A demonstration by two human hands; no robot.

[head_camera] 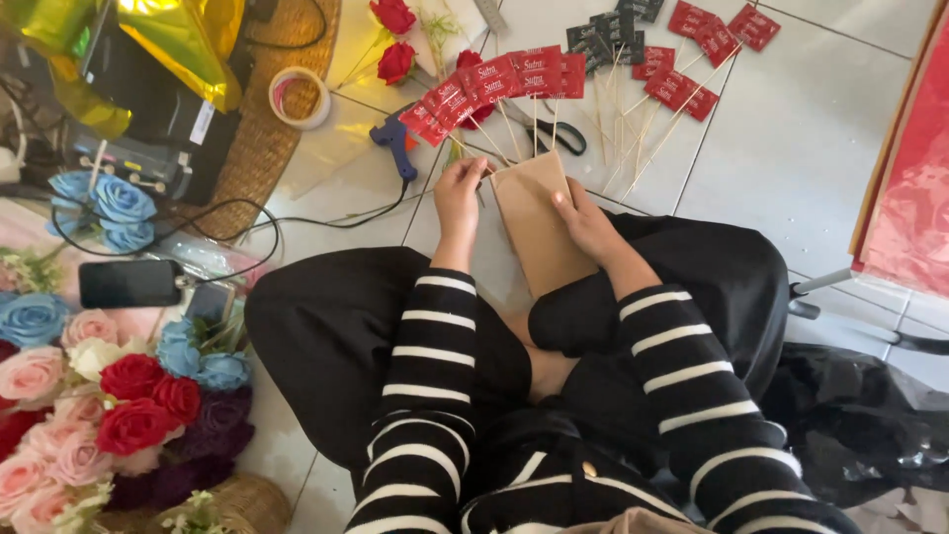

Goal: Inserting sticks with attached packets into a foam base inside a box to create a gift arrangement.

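A brown paper sheet (pixel 534 222) lies across my crossed legs and the tiled floor, folded into a long rectangle. My left hand (pixel 460 198) pinches its upper left edge. My right hand (pixel 588 225) presses on its right edge. Both arms wear black sleeves with white stripes. Just beyond the paper, several red sachets (pixel 494 84) taped to thin wooden skewers lie fanned out on the floor.
A blue glue gun (pixel 395 138), black scissors (pixel 559 133), a tape roll (pixel 300 97), dark sachets (pixel 608 35) and red roses (pixel 395 40) lie ahead. Artificial flowers (pixel 89 396), a phone (pixel 129 283) and gold foil (pixel 178 44) sit left; red wrap (pixel 914 188) stands right.
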